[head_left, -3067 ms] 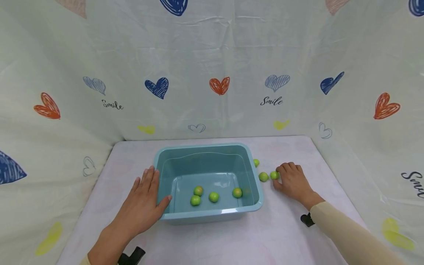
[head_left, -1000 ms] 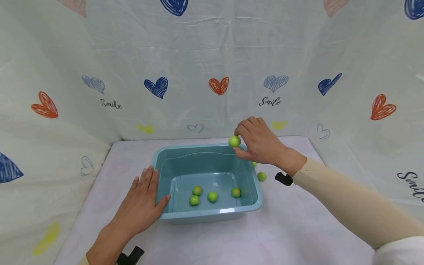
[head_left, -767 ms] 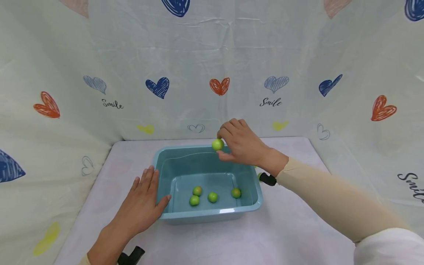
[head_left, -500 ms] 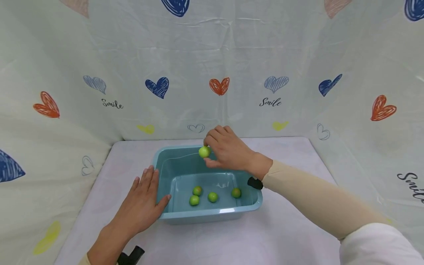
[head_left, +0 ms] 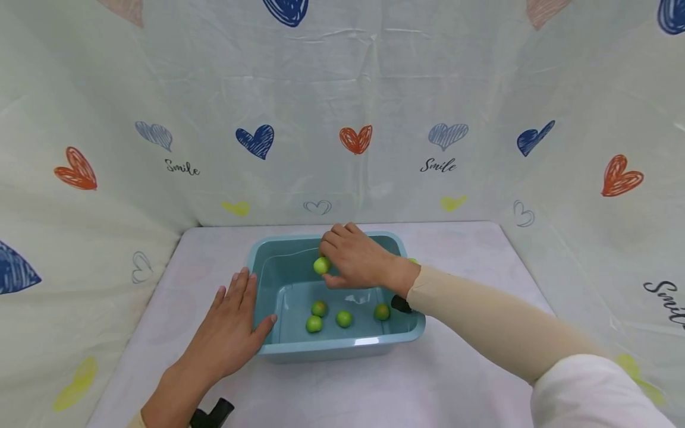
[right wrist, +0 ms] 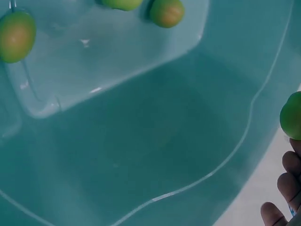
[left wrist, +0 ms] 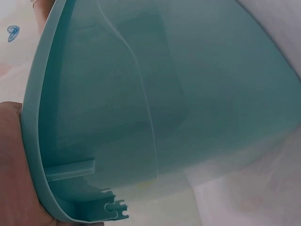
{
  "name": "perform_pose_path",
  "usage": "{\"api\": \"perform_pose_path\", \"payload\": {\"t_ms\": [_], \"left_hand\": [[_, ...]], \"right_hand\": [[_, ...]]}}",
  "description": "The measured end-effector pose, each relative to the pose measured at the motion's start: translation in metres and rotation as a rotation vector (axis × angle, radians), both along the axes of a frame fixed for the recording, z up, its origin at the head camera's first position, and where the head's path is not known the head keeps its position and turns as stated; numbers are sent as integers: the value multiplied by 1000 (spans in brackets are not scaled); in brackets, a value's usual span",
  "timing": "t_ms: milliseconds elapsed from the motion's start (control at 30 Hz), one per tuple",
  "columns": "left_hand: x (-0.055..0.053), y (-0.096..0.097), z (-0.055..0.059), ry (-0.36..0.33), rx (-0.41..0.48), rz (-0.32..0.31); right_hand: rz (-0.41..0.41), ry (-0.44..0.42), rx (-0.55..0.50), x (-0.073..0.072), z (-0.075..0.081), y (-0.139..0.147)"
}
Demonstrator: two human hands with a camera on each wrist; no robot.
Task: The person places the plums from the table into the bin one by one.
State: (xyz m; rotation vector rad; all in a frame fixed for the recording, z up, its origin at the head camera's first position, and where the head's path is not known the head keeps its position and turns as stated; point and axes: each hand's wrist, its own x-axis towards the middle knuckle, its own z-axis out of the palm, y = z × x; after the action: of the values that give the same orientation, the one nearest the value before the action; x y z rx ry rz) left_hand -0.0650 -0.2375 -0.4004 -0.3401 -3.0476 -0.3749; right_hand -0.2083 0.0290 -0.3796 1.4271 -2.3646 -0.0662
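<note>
1. Backdrop [head_left: 299,77], off-white & creased, runs L of, behind & R of basin [head_left: 332,352]; red, blue, yellow hearts + "Smile" lettering.
2. Tabletop [head_left: 465,392] under basin: pale cloth w/ faint pinkish patches, rounded far corners beyond basin.
3. Left hand [head_left: 230,324] on basin's L side: fingers straight, thumb apart & over rim. Blk wrist device [head_left: 212,414] nearer viewer than basin.
4. Basin itself: blue-green, glossy, light glinting off front rim.
5. Four loose fruits [head_left: 344,319] on basin floor, green/yellowish: two just beside each other L of mid, one mid, one nr R wall.
6. Right hand [head_left: 353,261] above basin, twd its back wall, pinching one held fruit [head_left: 321,266] btwn thumb & fingers; fruit's off the basin floor.
7. Beige sleeve [head_left: 481,315] & white sleeve [head_left: 594,392] stretch R of basin.
8. Outer fruit [head_left: 413,260] just R of basin, mostly hidden.
</note>
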Motion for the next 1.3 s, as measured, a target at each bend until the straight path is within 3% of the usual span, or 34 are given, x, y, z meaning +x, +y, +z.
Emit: {"api": "perform_pose_path", "payload": {"t_ms": [600,1300], "left_hand": [[-1,2,0,13,-29,1],[-1,1,-1,18,-15,-2]], "right_hand": [[22,-4,99,-3,-24,-5],[6,-10,109,-2,-25,-6]]}}
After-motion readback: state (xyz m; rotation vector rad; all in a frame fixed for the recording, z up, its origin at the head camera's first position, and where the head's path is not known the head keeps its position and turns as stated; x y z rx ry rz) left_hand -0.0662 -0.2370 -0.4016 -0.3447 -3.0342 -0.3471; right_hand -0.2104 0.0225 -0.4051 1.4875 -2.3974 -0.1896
